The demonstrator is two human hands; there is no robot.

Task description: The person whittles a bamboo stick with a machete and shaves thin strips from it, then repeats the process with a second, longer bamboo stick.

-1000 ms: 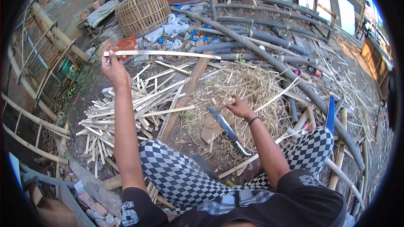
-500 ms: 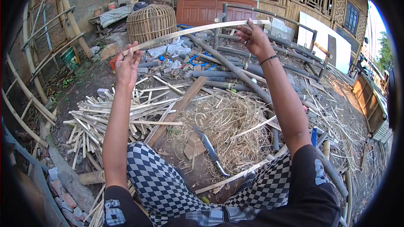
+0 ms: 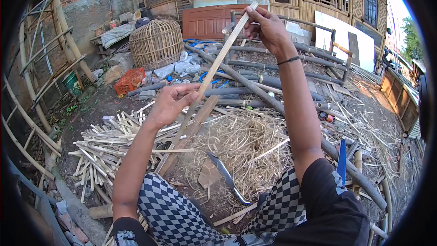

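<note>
A long, flat, pale bamboo strip (image 3: 227,45) runs diagonally in front of me, its upper end toward the house. My right hand (image 3: 264,29) pinches it near that upper end, fingers closed around it. Lower down, my left hand (image 3: 170,105) has its thumb and fingertips at the strip's edge, apparently in a light grip. Below my hands, a curved-blade knife (image 3: 223,171) lies on the ground between my knees. Beside it are a heap of curly shavings (image 3: 255,132) and a wooden plank (image 3: 202,115). A pile of cut strips (image 3: 107,148) lies to the left.
Dark bamboo poles (image 3: 255,84) lie across the ground ahead. Farther off are a woven cage (image 3: 157,43), a red crate (image 3: 130,81) and white rubble (image 3: 182,67). A blue tool (image 3: 341,159) stands at my right. A bamboo frame (image 3: 68,32) rises on the left.
The strip has swung from nearly level and bowed to a steep, straight diagonal. My left hand has come down and inward from its left end; my right hand has moved slightly up and left.
</note>
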